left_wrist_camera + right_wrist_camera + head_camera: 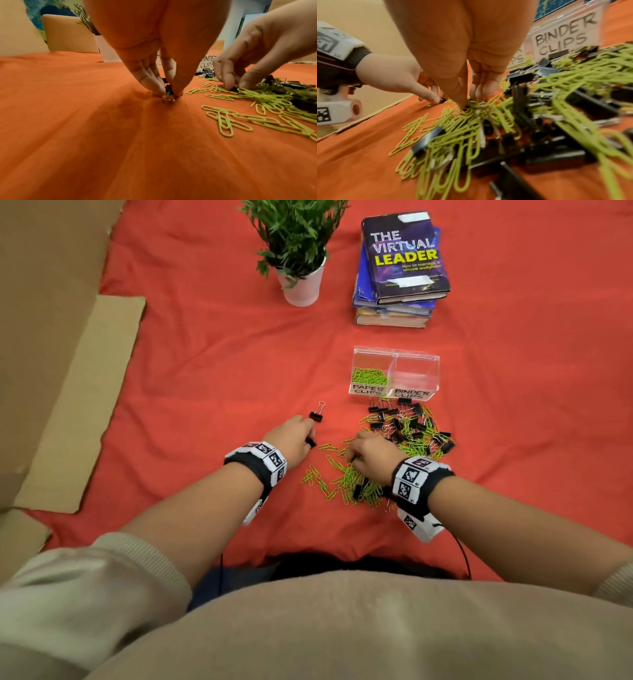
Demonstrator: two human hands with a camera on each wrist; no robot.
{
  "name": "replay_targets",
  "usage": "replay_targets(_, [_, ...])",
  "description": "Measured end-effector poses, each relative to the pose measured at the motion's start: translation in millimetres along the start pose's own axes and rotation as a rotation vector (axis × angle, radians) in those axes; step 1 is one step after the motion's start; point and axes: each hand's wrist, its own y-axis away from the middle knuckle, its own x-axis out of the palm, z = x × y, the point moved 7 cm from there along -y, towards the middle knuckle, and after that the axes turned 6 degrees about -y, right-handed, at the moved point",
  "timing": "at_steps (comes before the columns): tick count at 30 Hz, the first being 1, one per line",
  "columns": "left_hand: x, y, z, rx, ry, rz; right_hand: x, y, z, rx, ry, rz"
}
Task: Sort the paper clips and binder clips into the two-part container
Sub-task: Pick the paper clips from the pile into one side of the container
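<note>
A mixed pile of green paper clips point(356, 484) and black binder clips point(407, 426) lies on the red cloth in front of the clear two-part container point(394, 350). Its "PAPER CLIPS" half point(369, 376) holds green clips; the "BINDER CLIPS" half point(416, 374) looks empty. My left hand point(310, 440) pinches a black binder clip point(169, 88) against the cloth, left of the pile. My right hand point(352, 458) reaches down into the pile, thumb and finger closed on a small black binder clip point(234, 89) among the green ones. Another binder clip point(317, 414) lies alone just beyond my left hand.
A potted plant point(301, 282) and a stack of books point(397, 275) stand behind the container. Cardboard sheets point(85, 405) border the cloth on the left. Loose paper clips point(226, 121) are scattered between my two hands.
</note>
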Motion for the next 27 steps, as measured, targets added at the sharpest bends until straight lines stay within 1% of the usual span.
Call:
replay_targets(3, [0,-3,-9,0.034,-0.032,-0.034,-13,-1,-13,0.046,-0.015,-0.038])
replay_targets(6, [-2,-7,-16,0.055,-0.035,-0.062,-25,-4,-22,0.079,-0.029,-0.125])
replay_targets(9, [-3,-11,-19,0.075,-0.028,-0.063,-26,-9,-14,0.041,-0.014,-0.18])
replay_targets(11, [-7,-12,-19,0.073,-0.015,-0.089,-20,-14,-2,0.006,0.003,-0.17])
replay_targets(13, [-12,-13,-17,0.046,0.047,-0.125,-9,-19,7,0.0,0.072,-0.151])
replay_targets(16, [-17,-11,-4,-0.062,0.238,-0.144,9,-21,14,0.045,0.2,-0.114])
replay_targets(18, [-18,-8,6,-0.135,0.3,-0.167,16,-21,14,0.038,0.185,-0.113])
replay_targets(21, [-18,-5,18,-0.174,0.263,-0.184,20,-19,13,0.009,0.09,-0.107])
replay_targets(23, [-14,-6,20,-0.145,0.212,-0.164,19,-17,12,-0.002,0.061,-0.104])
replay_targets(27, [-7,-10,8,-0.053,0.103,-0.138,16,-14,12,-0.001,0.094,-0.096])
